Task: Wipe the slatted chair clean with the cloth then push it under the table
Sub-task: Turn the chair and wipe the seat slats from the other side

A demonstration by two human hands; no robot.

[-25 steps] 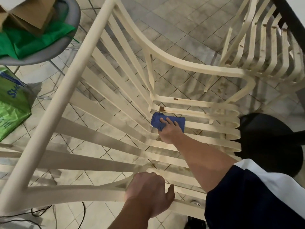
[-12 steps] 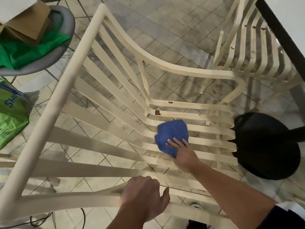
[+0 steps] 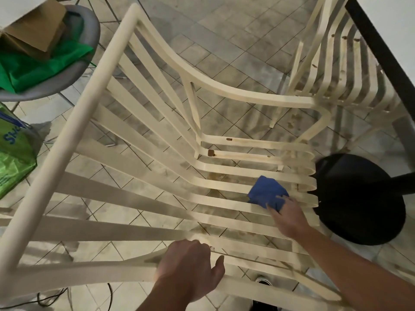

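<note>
our right hand [image 3: 289,217], fingers flat, presses the blue cloth [image 3: 266,194] on the slatted chair [image 3: 74,122] seat, centre right; our left hand [image 3: 190,265] clamps its armrest [image 3: 89,272]. pushed carelessly, the cloth could drop through a gap.

Legible markings: one.

Carrier: the green bag [image 3: 18,158] on the floor [image 3: 224,30], at the left edge of the head view.

Marking: large blue capital letters printed on the bag's light-green face. The line of letters is slanted and rises toward the upper right.

Readable characters: "SH". The characters that follow run into the creased upper part of the bag beside its dark blue strip and cannot be made out, so the full word cannot be determined.

Secondary marking: lower on the same face, close to the frame edge, there are faint pale marks. They are too blurred and too cropped to read.
</note>
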